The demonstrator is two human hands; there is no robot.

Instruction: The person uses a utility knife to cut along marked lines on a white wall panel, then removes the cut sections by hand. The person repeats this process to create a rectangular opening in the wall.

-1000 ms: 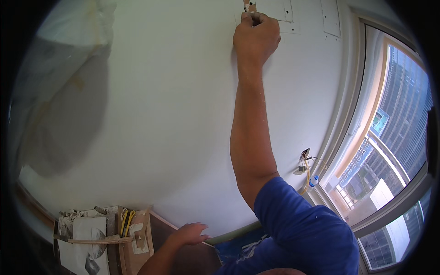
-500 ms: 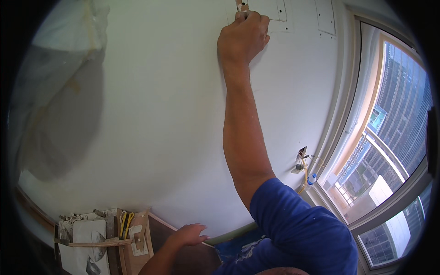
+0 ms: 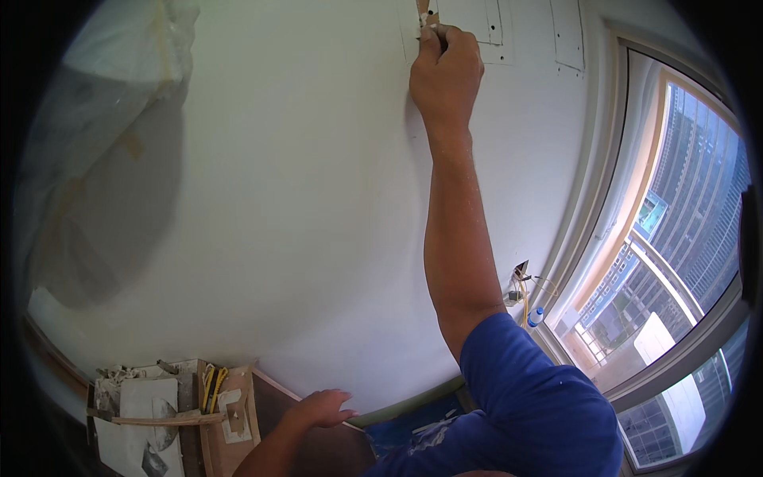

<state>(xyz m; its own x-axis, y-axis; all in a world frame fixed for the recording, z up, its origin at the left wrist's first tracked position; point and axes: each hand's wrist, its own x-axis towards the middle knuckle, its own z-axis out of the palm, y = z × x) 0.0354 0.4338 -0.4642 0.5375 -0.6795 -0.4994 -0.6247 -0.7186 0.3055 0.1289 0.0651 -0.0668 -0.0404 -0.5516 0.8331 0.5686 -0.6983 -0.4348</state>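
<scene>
My right hand [image 3: 447, 71] is raised against the smooth white plastered wall [image 3: 318, 199], near the top of the view, with its thumb and curled fingers drawn together. I cannot tell whether they pinch a small tool or piece; a dark gap shows between thumb and forefinger, and the fingertips are partly hidden. The narrow raw-brown patch with white smears [image 3: 434, 20] lies on the wall just beyond my thumb and forefinger, on the far side of the grip from my wrist. To the right of this hand run thin dark rectangular lines [image 3: 569, 66] with small dark dots beside them.

My left hand [image 3: 319, 409] is low, well apart from the patch, unclenched, its fingers stretched out and the thumb spread. It is over the pale edge of a flat dark-brown panel [image 3: 330, 449]; whether it rests on that edge I cannot tell. To its left, slim yellow-and-black tools [image 3: 214, 389] stand in a light wooden box [image 3: 226, 455], near a long pale wooden strip [image 3: 159, 420].

Beyond my right arm, yellow wires [image 3: 524, 306] hang from a dark opening [image 3: 521, 269] in the wall, near a small blue-and-white bottle [image 3: 536, 316].
</scene>
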